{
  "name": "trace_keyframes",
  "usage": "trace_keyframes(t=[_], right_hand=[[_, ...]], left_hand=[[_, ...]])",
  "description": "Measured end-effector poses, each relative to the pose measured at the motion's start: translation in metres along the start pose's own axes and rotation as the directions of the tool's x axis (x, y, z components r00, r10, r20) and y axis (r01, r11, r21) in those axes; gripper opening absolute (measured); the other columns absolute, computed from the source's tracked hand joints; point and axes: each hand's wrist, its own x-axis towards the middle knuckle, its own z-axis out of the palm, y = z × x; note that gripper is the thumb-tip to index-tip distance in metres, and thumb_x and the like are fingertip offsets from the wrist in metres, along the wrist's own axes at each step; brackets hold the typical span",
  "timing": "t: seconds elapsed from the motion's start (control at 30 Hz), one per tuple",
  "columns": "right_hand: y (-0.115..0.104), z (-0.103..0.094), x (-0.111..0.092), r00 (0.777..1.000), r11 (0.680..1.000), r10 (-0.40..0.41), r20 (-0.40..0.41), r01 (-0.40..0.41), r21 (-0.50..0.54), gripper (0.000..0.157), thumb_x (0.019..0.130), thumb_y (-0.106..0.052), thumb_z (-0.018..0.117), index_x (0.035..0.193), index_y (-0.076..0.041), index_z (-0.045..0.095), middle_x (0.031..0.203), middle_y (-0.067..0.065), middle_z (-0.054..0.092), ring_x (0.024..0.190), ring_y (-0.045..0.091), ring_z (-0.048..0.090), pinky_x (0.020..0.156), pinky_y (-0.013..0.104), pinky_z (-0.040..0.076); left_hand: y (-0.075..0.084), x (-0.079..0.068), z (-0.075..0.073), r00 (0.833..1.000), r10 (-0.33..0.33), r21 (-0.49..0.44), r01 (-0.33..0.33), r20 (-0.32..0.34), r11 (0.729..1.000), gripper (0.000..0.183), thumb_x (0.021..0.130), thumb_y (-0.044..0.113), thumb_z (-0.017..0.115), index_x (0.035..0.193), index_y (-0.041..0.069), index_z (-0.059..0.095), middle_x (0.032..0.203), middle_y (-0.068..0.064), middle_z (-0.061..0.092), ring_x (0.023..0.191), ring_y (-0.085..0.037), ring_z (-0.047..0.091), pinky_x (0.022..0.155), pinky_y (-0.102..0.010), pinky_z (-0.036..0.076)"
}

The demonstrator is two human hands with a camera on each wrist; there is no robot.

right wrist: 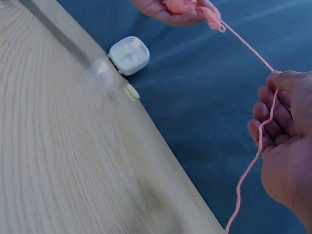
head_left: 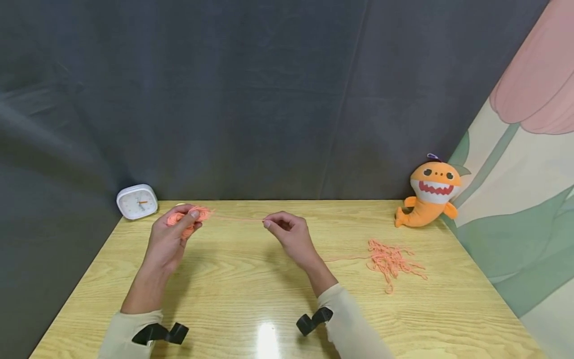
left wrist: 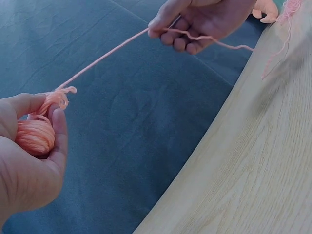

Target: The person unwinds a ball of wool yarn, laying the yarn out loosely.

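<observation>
A small ball of coral-pink yarn [left wrist: 35,135] sits in my left hand [head_left: 167,242], gripped between thumb and fingers, with a few loose loops [left wrist: 61,99] poking out at the top. From it a single strand [right wrist: 249,47] runs taut to my right hand [head_left: 291,238], which pinches it between thumb and forefinger. Past that pinch the yarn hangs slack across the right palm, as the right wrist view shows. It trails over the table to a loose tangle of the same yarn [head_left: 391,262] on the right side.
At the table's [head_left: 242,294] back left corner stands a white clock [head_left: 137,202]. A small pale round object [right wrist: 131,92] lies near it at the edge. An orange plush shark [head_left: 432,192] leans at the back right. Dark cloth [head_left: 251,99] hangs behind; a flowered curtain [head_left: 529,209] is on the right.
</observation>
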Motion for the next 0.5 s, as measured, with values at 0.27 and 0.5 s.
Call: trace_keyframes(t=[0.27,0.5], right_hand=[[-0.002,-0.031,-0.005,0.997,0.999,0.011,-0.073,-0.013,-0.031,0.020,0.099,-0.016,0.071,0.108,0.001,0.074,0.099,0.007,0.071,0.085,0.011,0.062,0.073,0.022,0.052],[-0.002,-0.058,-0.010,0.992,0.998,0.019,-0.126,-0.026,-0.051,0.023,0.099,-0.015,0.070,0.110,0.005,0.072,0.094,-0.008,0.071,0.087,0.009,0.065,0.080,0.024,0.057]], left_hand=[[0.000,-0.001,-0.002,1.000,0.004,0.006,-0.004,0.008,1.000,0.009,0.097,0.014,0.073,0.104,0.017,0.070,0.102,0.007,0.069,0.087,-0.005,0.070,0.083,-0.016,0.060],[0.001,-0.001,-0.002,1.000,-0.005,0.000,0.005,-0.009,1.000,0.008,0.098,0.011,0.071,0.103,0.017,0.069,0.103,0.007,0.068,0.089,-0.006,0.070,0.084,-0.017,0.060]])
